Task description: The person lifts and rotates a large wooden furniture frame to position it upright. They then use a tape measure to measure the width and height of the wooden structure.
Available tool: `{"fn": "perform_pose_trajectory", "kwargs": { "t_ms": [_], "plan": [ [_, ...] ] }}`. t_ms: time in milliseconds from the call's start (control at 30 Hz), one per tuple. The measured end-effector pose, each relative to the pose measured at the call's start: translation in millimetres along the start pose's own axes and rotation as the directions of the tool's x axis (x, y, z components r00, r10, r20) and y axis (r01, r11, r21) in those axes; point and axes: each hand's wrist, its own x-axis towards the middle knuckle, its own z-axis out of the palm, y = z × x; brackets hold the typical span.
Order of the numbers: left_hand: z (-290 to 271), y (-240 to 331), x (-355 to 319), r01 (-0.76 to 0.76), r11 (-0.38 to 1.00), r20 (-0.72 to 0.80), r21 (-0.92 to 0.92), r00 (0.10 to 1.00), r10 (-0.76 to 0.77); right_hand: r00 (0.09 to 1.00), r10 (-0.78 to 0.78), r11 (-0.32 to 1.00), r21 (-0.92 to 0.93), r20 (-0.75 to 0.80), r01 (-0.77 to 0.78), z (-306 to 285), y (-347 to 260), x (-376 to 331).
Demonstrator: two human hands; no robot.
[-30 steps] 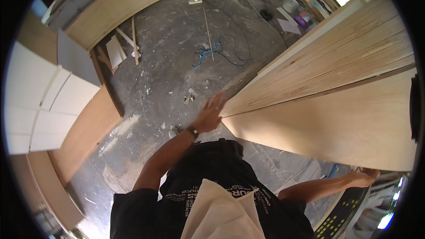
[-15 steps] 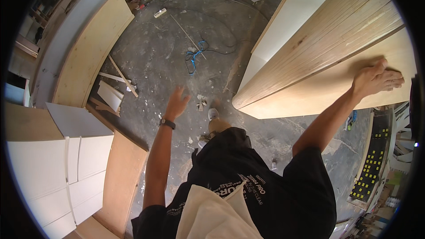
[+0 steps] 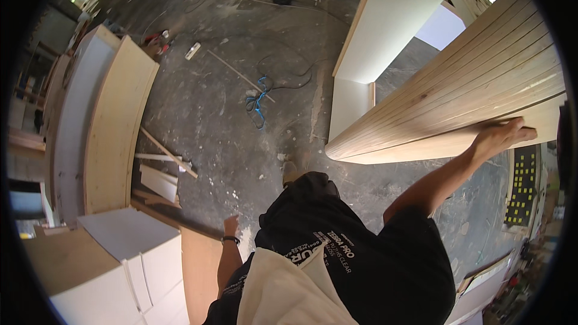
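My right hand lies on the pale edge panel of a tall wooden unit, its fingers stretched out against the wood. The unit has a rounded, slatted face and tilts across the right side. Low by my left side hangs my left hand, small in the view and with no object visible in it. A dark watch is on that wrist. The nearest thing to it is a brown board beside a white cabinet.
A curved plywood counter stands at the left, with offcuts and a wood strip by it. A blue cord and a thin stick lie on the concrete floor. A white-faced panel stands behind the slatted unit.
My left hand has dropped back toward my side. The slatted unit has turned and leaned, opening a gap between it and the white panel; my right hand stays on it. The view has shifted.
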Motion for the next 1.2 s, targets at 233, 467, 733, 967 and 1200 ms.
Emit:
{"fn": "perform_pose_trajectory", "kwargs": {
  "t_ms": [233, 467, 733, 967, 1200],
  "plan": [
    [-25.1, 52.2, 27.5, 0.110, 0.984, 0.176, 0.137, 0.975, -0.134, 0.950, 0.015, 0.991, -0.120, -0.313, -0.055, -86.5, -9.1, 32.2],
    [-16.5, 228.3, 119.1, -0.084, 0.943, 0.249, 0.322, 0.968, 0.001, 0.983, 0.159, 0.972, 0.189, -0.094, -0.139, 24.5, -27.4, -15.4],
    [33.8, 480.1, 216.6, -0.409, 0.842, 0.436, 0.352, 0.868, 0.239, 0.863, -0.152, 0.900, -0.429, -0.482, -0.081, -28.2, -174.3, 32.4],
    [43.5, 610.1, 287.3, -0.406, 0.805, 0.512, 0.433, 0.845, 0.151, 0.706, -0.573, 0.423, -0.888, -0.416, -0.180, 28.2, -119.0, 42.8],
    [8.8, 661.7, 350.1, -0.364, 0.644, 0.441, 0.673, 0.896, 0.046, 0.480, -0.455, 0.796, -0.585, -0.750, -0.158, 55.0, -233.0, 17.3]
  ]
}}
